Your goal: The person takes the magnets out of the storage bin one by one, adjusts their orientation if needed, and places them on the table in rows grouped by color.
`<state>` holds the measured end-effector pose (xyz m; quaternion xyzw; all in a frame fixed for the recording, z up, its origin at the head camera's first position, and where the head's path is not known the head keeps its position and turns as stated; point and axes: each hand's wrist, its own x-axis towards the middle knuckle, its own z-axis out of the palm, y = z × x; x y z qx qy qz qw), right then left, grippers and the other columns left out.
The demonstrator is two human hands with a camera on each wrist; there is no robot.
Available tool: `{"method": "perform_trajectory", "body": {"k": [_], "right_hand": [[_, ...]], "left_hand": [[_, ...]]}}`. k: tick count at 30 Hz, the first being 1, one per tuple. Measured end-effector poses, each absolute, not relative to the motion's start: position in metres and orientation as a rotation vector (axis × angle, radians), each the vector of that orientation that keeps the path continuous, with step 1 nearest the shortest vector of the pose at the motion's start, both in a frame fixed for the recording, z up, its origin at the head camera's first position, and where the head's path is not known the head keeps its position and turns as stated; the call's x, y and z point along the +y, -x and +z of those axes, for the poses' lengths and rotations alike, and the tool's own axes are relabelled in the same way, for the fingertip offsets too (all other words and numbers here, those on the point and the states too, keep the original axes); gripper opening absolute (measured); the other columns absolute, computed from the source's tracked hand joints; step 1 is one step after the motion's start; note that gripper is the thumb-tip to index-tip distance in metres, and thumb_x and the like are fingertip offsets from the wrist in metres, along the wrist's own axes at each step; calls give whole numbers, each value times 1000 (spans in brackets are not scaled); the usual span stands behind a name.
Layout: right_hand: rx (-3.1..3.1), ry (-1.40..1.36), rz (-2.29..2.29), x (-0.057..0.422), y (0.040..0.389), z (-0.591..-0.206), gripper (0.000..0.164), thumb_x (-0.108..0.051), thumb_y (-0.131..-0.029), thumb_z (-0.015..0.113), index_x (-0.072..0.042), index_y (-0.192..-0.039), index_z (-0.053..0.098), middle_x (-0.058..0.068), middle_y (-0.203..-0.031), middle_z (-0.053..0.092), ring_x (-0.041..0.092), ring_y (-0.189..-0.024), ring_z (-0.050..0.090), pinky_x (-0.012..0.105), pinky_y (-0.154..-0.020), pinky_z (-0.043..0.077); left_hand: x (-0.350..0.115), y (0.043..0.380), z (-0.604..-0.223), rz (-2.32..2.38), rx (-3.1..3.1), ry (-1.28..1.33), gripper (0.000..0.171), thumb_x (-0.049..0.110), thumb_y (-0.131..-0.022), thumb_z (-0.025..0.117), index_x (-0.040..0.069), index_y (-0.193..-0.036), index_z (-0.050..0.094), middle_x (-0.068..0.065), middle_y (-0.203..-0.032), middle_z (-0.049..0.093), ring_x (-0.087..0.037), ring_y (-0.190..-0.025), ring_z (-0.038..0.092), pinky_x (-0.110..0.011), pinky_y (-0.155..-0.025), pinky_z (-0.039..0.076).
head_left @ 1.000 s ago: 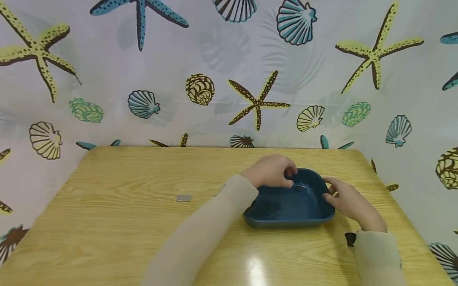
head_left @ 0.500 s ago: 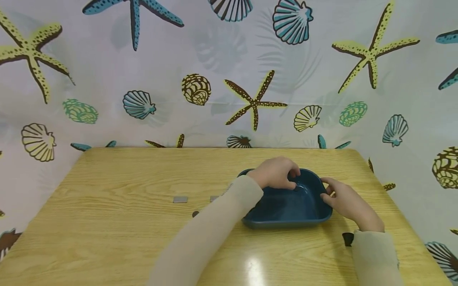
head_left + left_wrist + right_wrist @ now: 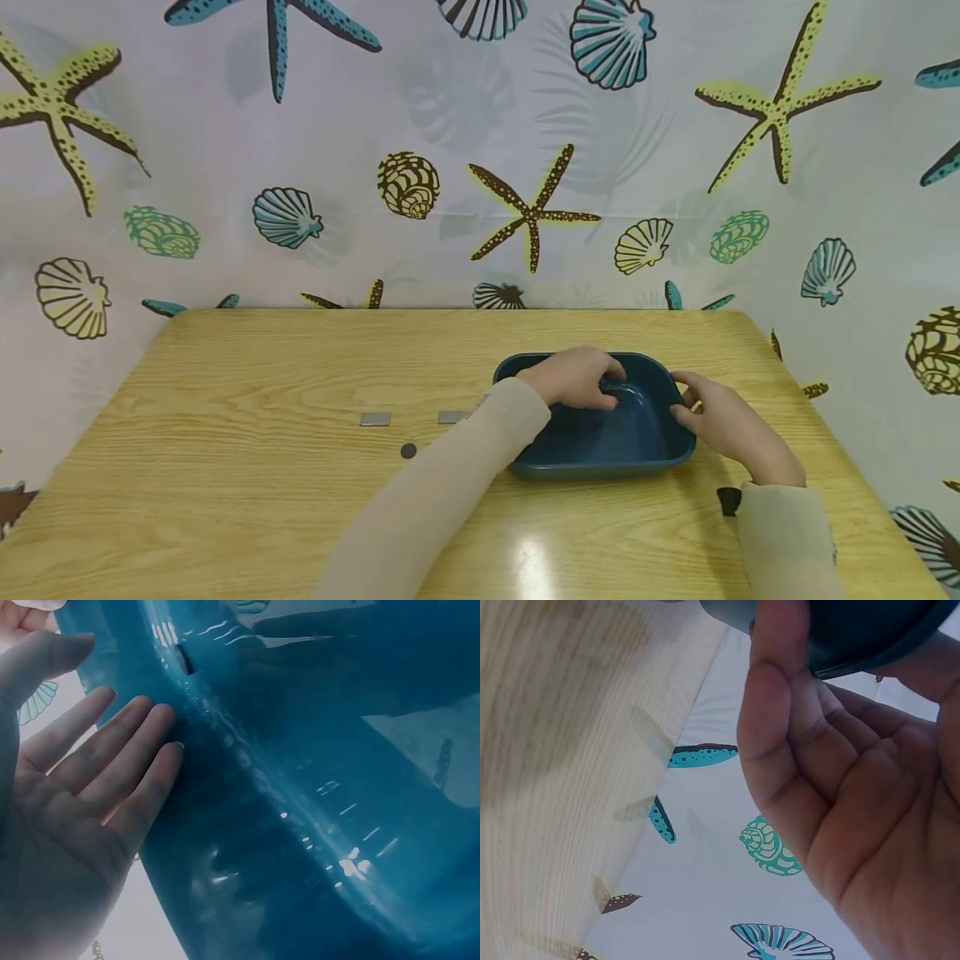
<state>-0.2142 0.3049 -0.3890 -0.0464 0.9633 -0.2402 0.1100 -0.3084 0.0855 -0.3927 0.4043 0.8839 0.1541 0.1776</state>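
A dark blue rectangular plastic tub point(image 3: 607, 473) sits on the right half of the table. My left hand point(image 3: 573, 379) reaches over its left side into it, fingers relaxed and holding nothing that I can see. In the left wrist view, the left hand's fingers point(image 3: 154, 780) lie near the tub's inner wall, and a small dark disc point(image 3: 184, 658) shows beyond the fingertips. At the tub's right end, my right hand point(image 3: 731, 425) grips the rim. The right wrist view has the tub's edge point(image 3: 870, 660) between the right thumb and fingers.
Two small grey rectangular plates point(image 3: 375, 419) point(image 3: 452, 417) lie left of the tub. A dark disc point(image 3: 408, 451) lies closer, beside the left sleeve point(image 3: 442, 492). Patterned cloth point(image 3: 450, 233) hangs behind the wooden table point(image 3: 247, 467) and along its sides.
My left hand has dipped slightly lower into the tub. The sleeve has shifted right, uncovering the second grey plate and the dark disc. My right hand stays at the rim.
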Motion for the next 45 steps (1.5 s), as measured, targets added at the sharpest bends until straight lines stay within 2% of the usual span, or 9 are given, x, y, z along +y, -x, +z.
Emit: {"method": "perform_trajectory", "body": {"k": [5,12,36,41,45], "right_hand": [[2831,138,-702,306,214,-388,58,-16,-105,57,6,-154,36,18,-111,64,19,-83,59,34,-73,48],[2813,127,-712,304,215,-390,58,-15,-105,56,6,-155,35,17,-108,64,18,-80,59,33,-70,47],[2821,129,-697,305,215,-388,58,-15,-105,57,7,-154,35,18,-108,65,18,-81,60,33,-70,48],[2811,123,-700,303,215,-388,58,-15,-105,56,6,-155,35,17,-110,65,18,-83,60,33,-71,48],[2811,120,-698,303,215,-387,58,-16,-105,56,6,-155,34,17,-110,65,18,-82,60,33,-71,48]], "left_hand": [[85,308,-399,398,2440,-1159,46,29,-102,66,17,-146,59,0,-147,62,-16,-130,62,-31,-108,52],[86,308,-406,311,2389,-1161,49,28,-102,65,19,-149,55,1,-157,52,-15,-145,50,-32,-119,43],[88,300,-403,247,2391,-1218,49,27,-101,68,22,-149,56,1,-161,48,-15,-151,44,-32,-123,38],[85,297,-401,231,2381,-1231,48,25,-100,69,23,-147,58,3,-155,55,-13,-145,50,-31,-118,43],[85,297,-398,261,2381,-1247,46,23,-99,71,21,-144,61,3,-140,66,-11,-128,62,-28,-106,52]]}}
